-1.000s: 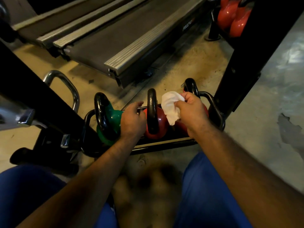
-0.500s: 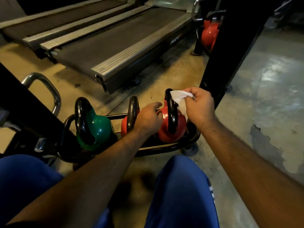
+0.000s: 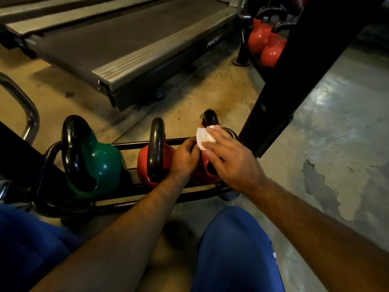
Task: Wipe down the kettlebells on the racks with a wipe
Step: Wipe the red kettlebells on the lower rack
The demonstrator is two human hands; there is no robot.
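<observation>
A white wipe (image 3: 203, 138) is pressed against the rightmost red kettlebell (image 3: 207, 173) by the right hand (image 3: 229, 157), whose fingers are spread nearly straight over it. The same kettlebell is steadied from its left by the left hand (image 3: 185, 157), fingers curled against it. It is seated on the low black rack (image 3: 134, 144), right of a second red kettlebell (image 3: 145, 163) and a green kettlebell (image 3: 101, 163).

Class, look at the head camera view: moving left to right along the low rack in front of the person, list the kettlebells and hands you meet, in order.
green kettlebell → middle red kettlebell → left hand → right hand pressing the white wipe on the right-end red kettlebell.
</observation>
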